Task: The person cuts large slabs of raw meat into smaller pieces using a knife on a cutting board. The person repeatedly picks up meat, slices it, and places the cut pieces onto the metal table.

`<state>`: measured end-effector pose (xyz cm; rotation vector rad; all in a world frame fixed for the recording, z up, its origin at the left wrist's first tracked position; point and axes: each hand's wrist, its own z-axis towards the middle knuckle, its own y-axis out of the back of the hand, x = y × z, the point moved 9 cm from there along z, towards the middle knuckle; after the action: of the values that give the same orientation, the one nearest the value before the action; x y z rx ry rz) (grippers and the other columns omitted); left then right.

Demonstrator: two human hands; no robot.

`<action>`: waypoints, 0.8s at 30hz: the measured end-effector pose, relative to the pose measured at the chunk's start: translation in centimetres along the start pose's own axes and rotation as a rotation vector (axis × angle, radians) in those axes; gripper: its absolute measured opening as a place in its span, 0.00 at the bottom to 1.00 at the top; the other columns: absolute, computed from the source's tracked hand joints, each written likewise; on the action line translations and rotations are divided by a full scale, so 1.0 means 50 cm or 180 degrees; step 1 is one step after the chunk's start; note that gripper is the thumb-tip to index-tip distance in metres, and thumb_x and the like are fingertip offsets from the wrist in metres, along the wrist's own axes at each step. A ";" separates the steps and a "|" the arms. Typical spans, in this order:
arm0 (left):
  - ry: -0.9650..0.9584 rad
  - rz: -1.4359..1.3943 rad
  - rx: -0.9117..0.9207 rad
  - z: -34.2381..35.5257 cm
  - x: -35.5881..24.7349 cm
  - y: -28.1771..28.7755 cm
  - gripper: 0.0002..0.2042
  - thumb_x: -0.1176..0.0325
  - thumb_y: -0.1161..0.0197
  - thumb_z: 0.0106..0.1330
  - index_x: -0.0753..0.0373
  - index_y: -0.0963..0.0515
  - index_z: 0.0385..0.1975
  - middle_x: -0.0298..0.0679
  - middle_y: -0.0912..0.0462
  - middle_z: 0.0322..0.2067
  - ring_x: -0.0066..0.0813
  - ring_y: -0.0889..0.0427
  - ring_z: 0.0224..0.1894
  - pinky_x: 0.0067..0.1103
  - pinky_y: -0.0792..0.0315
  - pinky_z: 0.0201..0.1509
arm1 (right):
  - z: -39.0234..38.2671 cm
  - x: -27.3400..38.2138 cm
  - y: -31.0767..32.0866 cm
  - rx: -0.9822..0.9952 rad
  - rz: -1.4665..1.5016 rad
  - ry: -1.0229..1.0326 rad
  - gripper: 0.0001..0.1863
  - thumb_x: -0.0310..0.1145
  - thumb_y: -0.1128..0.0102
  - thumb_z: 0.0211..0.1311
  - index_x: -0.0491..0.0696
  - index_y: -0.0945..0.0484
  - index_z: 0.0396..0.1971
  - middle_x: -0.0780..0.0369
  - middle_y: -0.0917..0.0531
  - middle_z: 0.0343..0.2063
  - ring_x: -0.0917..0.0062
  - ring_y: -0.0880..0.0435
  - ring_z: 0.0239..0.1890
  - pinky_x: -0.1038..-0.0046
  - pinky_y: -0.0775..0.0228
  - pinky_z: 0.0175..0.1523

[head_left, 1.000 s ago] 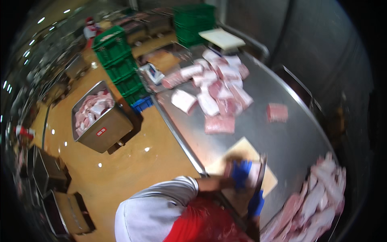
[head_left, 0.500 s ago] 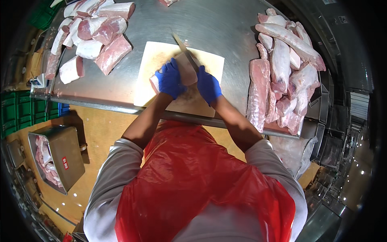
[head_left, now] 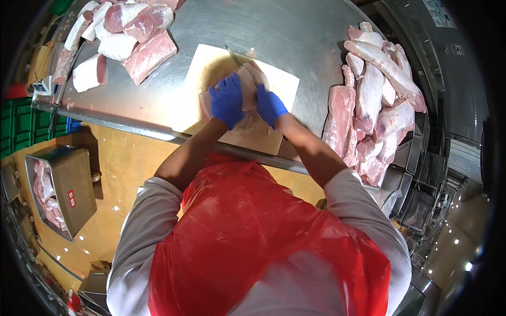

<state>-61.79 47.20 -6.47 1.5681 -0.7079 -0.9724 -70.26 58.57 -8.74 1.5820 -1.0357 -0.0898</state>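
Note:
A pale piece of pork (head_left: pixel 246 88) lies across the white cutting board (head_left: pixel 287 87). My left hand (head_left: pixel 226 101), in a blue glove, presses on it with the fingers curled; more meat shows at that hand's left side. My right hand (head_left: pixel 270 108), also gloved in blue, is closed at the pork's right end. From there a knife (head_left: pixel 233 56) runs up and left, its tip past the pork's far edge. A strip of meat (head_left: pixel 257 75) along the right side hides much of the blade, and the handle is covered by my right hand.
Cut pork chunks (head_left: pixel 150 57) are heaped on the steel table (head_left: pixel 295 31) at the far left. Long pork loins (head_left: pixel 371 87) are piled at its right edge. A metal bin (head_left: pixel 79 184) of meat stands on the floor at left, near green crates (head_left: pixel 23 124).
The knife has gone lower into the pork, and less of its blade shows. A strip of meat now stands apart along the right side. The whole view has shifted slightly.

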 end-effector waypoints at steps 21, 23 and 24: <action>0.1659 -0.4450 -0.1801 0.312 0.561 0.423 0.17 0.59 0.32 0.64 0.62 0.21 0.47 0.39 0.16 0.38 0.32 0.17 0.39 0.27 0.20 0.48 | -0.539 -0.171 0.033 -0.1712 0.0437 -0.0513 0.11 0.37 0.51 0.75 0.45 0.35 0.39 0.51 0.25 0.16 0.52 0.22 0.19 0.54 0.36 0.22; 0.0856 -0.2181 -0.2233 0.389 0.440 0.371 0.16 0.60 0.36 0.64 0.64 0.22 0.45 0.45 0.18 0.39 0.38 0.18 0.40 0.32 0.23 0.49 | -0.552 -0.203 -0.002 -0.1987 0.0011 -0.0598 0.11 0.38 0.51 0.75 0.44 0.34 0.39 0.48 0.25 0.17 0.48 0.24 0.19 0.53 0.38 0.22; 0.0263 -0.1528 -0.2107 0.386 0.343 0.293 0.16 0.60 0.38 0.64 0.65 0.23 0.45 0.48 0.19 0.39 0.41 0.19 0.40 0.35 0.24 0.49 | -0.538 -0.218 -0.013 -0.2053 0.0124 -0.0647 0.12 0.38 0.50 0.75 0.44 0.33 0.40 0.47 0.26 0.17 0.47 0.25 0.19 0.53 0.38 0.22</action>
<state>-69.55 20.17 3.02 1.1814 0.0792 -1.3140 -61.11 85.99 -5.93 0.9770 -1.0551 -0.5149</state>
